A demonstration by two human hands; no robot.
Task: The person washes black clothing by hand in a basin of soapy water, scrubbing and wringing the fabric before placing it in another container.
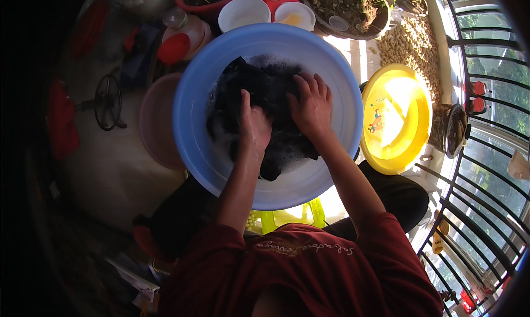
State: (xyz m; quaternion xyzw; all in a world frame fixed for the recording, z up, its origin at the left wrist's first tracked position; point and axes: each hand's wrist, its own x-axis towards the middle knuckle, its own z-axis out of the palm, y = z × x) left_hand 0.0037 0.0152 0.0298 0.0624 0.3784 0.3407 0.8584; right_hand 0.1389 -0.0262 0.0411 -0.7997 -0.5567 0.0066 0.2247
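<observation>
A wet black garment (259, 90) lies bunched in soapy water inside a large blue basin (193, 101) in front of me. My left hand (253, 125) is closed on a fold of the cloth near the basin's middle. My right hand (311, 104) lies beside it, fingers spread and curled over the fabric, pressing down on it. Foam surrounds the cloth. The basin rests above a yellow-green stool (287, 213) between my knees.
A pink basin (157, 121) sits left of the blue one, a yellow basin (397, 118) to the right. White bowls (243, 12), a plastic jar with a red lid (176, 43) and a potted plant (348, 8) stand behind. A metal railing (475, 168) runs along the right.
</observation>
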